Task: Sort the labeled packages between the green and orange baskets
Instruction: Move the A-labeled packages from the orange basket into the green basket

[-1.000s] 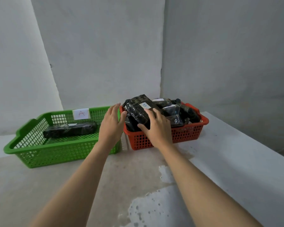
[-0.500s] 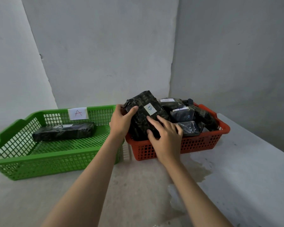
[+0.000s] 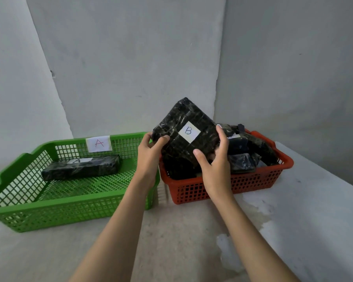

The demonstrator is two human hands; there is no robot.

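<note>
Against the grey corner walls, a pale desk (image 3: 314,200) carries two mesh baskets side by side. Largest is the green basket (image 3: 49,210) on the left, with a paper tag marked A (image 3: 98,143) fixed to its far wall and one long dark package (image 3: 81,167) lying flat on its floor, bearing a white label too foreshortened to read surely. Right of it, just beside, sits the smaller orange basket (image 3: 253,186), heaped with dark wrapped packages (image 3: 243,161) that rise above its rim.

Lifted over the near left part of that heap is the task's thing, a dark wrapped package (image 3: 183,147), tilted with one corner up so its face turns toward the camera. Its white label (image 3: 189,131) reads B. The left hand (image 3: 149,157) grips the package's left edge, thumb on the front face. The right hand (image 3: 216,167) holds the right side, thumb on the near face and fingers curled round the far edge.

Since the green basket is marked A, this B package probably belongs in the orange one; no tag shows on the orange basket, so that is a judgement. To do the step well, read the letter fully before committing, keep both hands clamped so the slick wrap does not slip, and set the package down flat on a stable part of the heap, away from the rim, so nothing slides out and other labels remain findable.
</note>
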